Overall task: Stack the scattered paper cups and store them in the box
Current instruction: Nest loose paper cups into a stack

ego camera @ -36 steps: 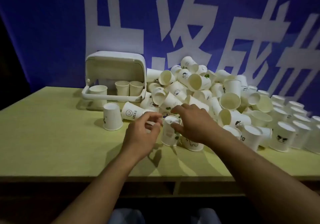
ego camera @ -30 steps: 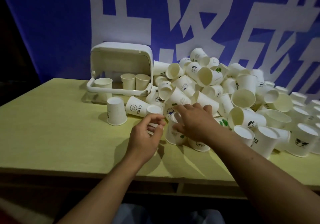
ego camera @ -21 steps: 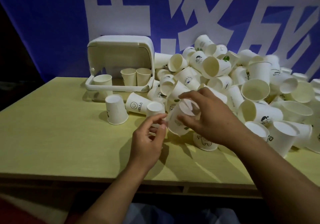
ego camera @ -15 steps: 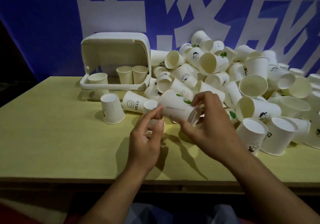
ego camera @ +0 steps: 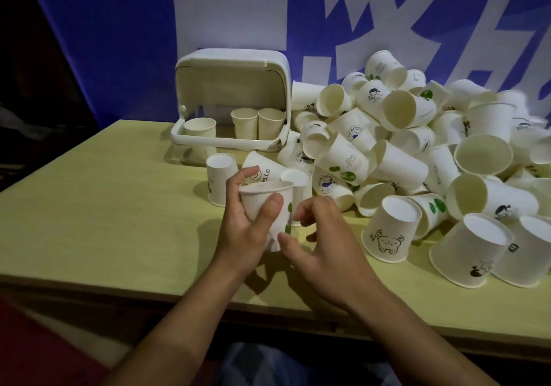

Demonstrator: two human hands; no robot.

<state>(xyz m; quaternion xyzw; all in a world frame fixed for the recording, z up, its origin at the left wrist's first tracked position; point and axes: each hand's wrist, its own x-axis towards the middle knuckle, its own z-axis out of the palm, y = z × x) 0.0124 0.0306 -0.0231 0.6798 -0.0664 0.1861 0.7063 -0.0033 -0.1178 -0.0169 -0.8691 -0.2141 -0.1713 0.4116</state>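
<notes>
**Now gripping one cup near the front edge**

Here, gripping a white paper cup with green leaf print in the left hand, mouth up and tilted slightly, thumb across the near wall, fingers curled behind the rim. Hovering just right of it with the right hand, fingers loosely curled, holding nothing, fingertips close to the cup's lower wall; whether touching, impossible to tell. Keeping both above the front-middle part of the pale yellow-green wooden tabletop.

Standing open at the back-left part of the tabletop, a white plastic storage box with a raised hinged lid, holding three upright cups. Sprawling from the box's right side toward the right edge, a heap of white paper cups, mostly tipped over. Sitting mouth-down beside the heap's near side, a bear-printed white cup. Hanging behind the back edge, a blue banner with large white characters.
</notes>
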